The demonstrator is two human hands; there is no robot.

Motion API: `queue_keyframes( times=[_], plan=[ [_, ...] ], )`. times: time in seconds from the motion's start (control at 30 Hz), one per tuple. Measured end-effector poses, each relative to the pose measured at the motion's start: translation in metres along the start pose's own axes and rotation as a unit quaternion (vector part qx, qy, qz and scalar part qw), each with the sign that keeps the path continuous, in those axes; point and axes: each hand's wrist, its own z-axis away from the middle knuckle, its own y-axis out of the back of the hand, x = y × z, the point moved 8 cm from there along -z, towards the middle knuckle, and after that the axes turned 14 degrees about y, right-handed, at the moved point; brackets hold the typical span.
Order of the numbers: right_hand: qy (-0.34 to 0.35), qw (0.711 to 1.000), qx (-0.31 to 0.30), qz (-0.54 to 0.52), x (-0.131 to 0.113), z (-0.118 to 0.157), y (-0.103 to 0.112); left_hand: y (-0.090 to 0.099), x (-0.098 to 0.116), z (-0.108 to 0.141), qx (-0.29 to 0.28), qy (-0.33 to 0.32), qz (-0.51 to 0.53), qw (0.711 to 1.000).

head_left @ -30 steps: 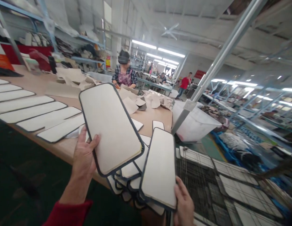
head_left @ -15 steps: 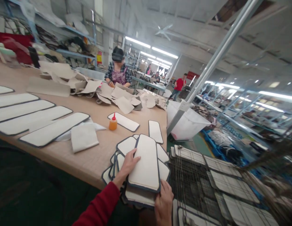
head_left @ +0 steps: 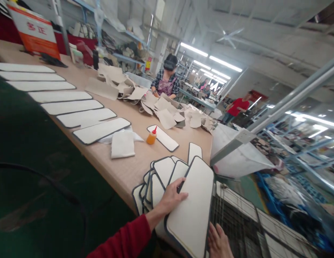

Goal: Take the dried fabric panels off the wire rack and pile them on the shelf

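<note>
A white rounded panel with dark edging (head_left: 193,204) is tilted over a pile of similar panels (head_left: 163,170) at the table corner. My left hand (head_left: 170,197) grips its left edge, thumb on the white face and fingers at the rim, partly hidden. Beside the panel's lower right edge is my right hand (head_left: 219,240), its fingers stretched out; whether they touch the edge is hard to see. An orange glue-like bottle with a red nozzle (head_left: 151,137) stands behind the pile, close to another white panel (head_left: 165,138).
More edged panels (head_left: 102,130) lie in a row along the table (head_left: 113,172), near a folded white cloth (head_left: 123,144). Beige pieces (head_left: 167,107) are heaped before a seated co-worker (head_left: 167,80). On the right are a metal post (head_left: 242,138) and a wire rack (head_left: 236,211).
The view has swung left, so things appear farther right. The held panel is nearer and tilted. My right hand's fingers, curled at the panel's lower corner before, are now stretched out.
</note>
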Motion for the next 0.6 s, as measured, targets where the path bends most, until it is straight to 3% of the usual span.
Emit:
queue_keyframes(
  times=[0.1, 0.2, 0.27, 0.33, 0.43, 0.47, 0.53, 0.6],
  plan=[
    [-0.005, 0.996, -0.091, 0.007, -0.034, -0.019, -0.013, -0.014, 0.015, 0.017, -0.019, -0.011, 0.036, 0.999],
    [-0.007, 0.996, -0.084, -0.012, -0.072, -0.039, -0.02, -0.034, 0.03, 0.032, -0.091, -0.016, 0.054, 0.994],
    [-0.008, 0.997, -0.071, -0.019, -0.095, -0.059, -0.022, -0.031, 0.035, 0.034, -0.118, -0.007, 0.065, 0.991],
    [0.008, 0.996, -0.087, 0.004, -0.112, -0.085, -0.026, 0.006, 0.036, 0.026, -0.037, -0.017, 0.086, 0.995],
    [0.034, 0.979, -0.178, 0.095, -0.114, -0.122, -0.047, 0.104, 0.02, 0.008, 0.226, -0.015, 0.066, 0.972],
    [0.044, 0.969, -0.204, 0.133, -0.107, -0.13, -0.056, 0.131, 0.008, 0.001, 0.274, 0.006, 0.056, 0.96],
    [0.081, 0.949, -0.224, 0.206, -0.091, -0.139, -0.072, 0.173, -0.024, -0.012, 0.322, 0.061, 0.036, 0.944],
    [0.121, 0.936, -0.205, 0.259, -0.074, -0.137, -0.082, 0.192, -0.057, -0.023, 0.332, 0.112, 0.016, 0.937]
  ],
)
